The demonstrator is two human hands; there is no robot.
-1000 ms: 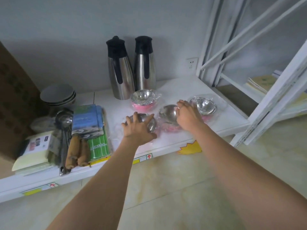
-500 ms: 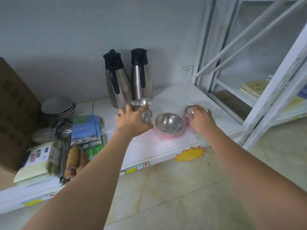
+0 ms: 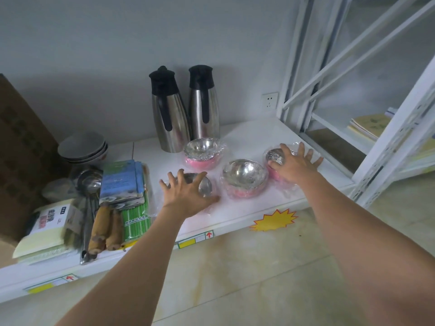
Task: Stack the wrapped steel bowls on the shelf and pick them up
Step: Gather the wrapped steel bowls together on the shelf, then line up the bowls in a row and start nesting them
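Shelf (image 3: 247,137) white, crowded | two steel flasks (image 3: 186,109) behind wrapped bowls | packets (image 3: 122,182) crowding left | middle bowl (image 3: 244,176) untouched | left hand (image 3: 186,196) splayed over front bowl (image 3: 203,184) | right hand (image 3: 294,164) spread on right bowl (image 3: 275,156) | grip undeterminable.

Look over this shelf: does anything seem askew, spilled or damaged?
Nothing is spilled or visibly damaged. The four wrapped steel bowls sit unstacked and scattered, and the goods at the left are heaped untidily, with the ladle wedged among them.
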